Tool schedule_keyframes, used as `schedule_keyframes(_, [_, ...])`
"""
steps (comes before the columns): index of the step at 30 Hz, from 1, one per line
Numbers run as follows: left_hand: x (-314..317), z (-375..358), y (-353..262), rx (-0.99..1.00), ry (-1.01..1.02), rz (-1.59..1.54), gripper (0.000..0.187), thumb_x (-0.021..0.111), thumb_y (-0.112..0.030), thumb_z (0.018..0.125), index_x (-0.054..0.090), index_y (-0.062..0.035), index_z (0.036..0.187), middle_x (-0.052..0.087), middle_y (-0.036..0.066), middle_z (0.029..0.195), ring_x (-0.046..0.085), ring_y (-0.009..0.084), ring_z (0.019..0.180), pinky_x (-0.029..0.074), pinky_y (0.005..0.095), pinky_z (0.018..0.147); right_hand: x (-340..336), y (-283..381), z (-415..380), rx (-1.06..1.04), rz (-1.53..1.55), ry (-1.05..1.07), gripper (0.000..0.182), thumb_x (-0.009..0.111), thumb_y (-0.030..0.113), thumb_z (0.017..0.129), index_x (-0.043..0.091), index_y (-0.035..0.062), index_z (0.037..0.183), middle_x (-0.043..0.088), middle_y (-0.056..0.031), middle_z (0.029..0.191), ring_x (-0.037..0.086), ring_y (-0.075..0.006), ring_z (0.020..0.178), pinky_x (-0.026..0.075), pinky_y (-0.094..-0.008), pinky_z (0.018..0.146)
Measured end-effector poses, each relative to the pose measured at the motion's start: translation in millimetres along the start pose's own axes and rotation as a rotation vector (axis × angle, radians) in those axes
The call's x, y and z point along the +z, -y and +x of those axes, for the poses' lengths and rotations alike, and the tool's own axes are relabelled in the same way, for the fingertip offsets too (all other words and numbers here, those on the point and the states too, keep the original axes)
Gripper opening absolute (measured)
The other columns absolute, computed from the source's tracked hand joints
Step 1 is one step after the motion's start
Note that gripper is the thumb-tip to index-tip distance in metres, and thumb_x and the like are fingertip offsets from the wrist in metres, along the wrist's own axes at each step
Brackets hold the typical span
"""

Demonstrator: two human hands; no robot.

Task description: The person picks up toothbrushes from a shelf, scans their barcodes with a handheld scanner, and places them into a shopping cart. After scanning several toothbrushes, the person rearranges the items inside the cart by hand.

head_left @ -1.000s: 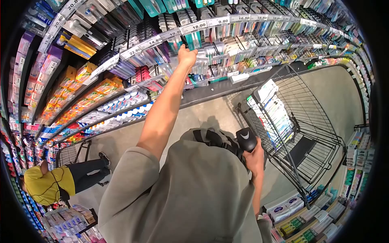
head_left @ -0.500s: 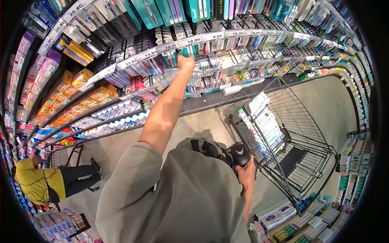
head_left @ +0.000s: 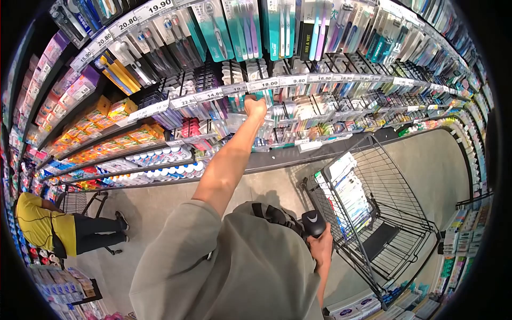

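Observation:
My left hand point(head_left: 256, 108) reaches forward to the rack, fingers curled closed at a teal toothbrush pack point(head_left: 268, 96) just under the 18.00 price label point(head_left: 268, 84). Exactly how the fingertips meet the pack is hidden. My right hand point(head_left: 321, 246) is low at my side, wrapped around a black handheld barcode scanner point(head_left: 313, 223). Above the label strip hang more toothbrush packs point(head_left: 244, 32), teal with purple and green brushes.
A wire shopping cart point(head_left: 394, 197) stands to my right, holding a white flat pile point(head_left: 344, 186) of packages. Orange boxes point(head_left: 101, 130) fill the shelves at left. A person in a yellow top point(head_left: 50, 224) stands at far left beside another cart point(head_left: 74, 200).
The view has shifted, so the rack sits lower and more upper packs show. My left hand stays at the same teal pack; my right hand still holds the scanner.

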State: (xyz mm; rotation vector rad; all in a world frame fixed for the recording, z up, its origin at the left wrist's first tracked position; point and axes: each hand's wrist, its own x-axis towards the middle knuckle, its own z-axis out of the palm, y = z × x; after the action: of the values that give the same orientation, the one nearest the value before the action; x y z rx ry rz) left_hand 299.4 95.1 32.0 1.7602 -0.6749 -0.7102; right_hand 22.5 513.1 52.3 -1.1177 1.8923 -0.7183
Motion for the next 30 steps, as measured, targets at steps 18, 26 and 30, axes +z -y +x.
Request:
schedule_keyframes(18, [-9,10,18,0.182,0.139,-0.037,0.018,0.078,-0.016,0.084,0.072,0.0012,0.087,0.065,0.009,0.07,0.057,0.0177,0.065,0.045,0.0372,0.062,0,24,1,0.002,-0.018,0.051,0.064,0.071,-0.003,0.067,0.051,-0.0008,0.127,0.07,-0.0256,0.102,0.07,-0.0407,0.098,0.052,-0.0391,0.085])
schedule_keyframes(26, [-28,-1,20,0.22,0.33,-0.141,0.024,0.072,-0.013,0.093,0.062,-0.0035,0.073,0.052,-0.005,0.064,0.038,0.0061,0.058,0.031,0.0281,0.051,10,12,4,-0.094,0.004,0.045,0.052,0.071,-0.003,0.066,0.051,-0.001,0.113,0.069,-0.0254,0.09,0.07,-0.0422,0.092,0.052,-0.0413,0.08])
schedule_keyframes(30, [-42,-8,16,0.164,0.486,-0.176,0.023,0.07,-0.015,0.095,0.061,-0.0059,0.076,0.055,-0.003,0.066,0.042,0.0062,0.057,0.033,0.0264,0.051,13,8,5,-0.086,-0.023,0.064,0.049,0.071,-0.003,0.066,0.049,-0.0008,0.11,0.066,-0.0229,0.082,0.068,-0.039,0.077,0.052,-0.04,0.072])
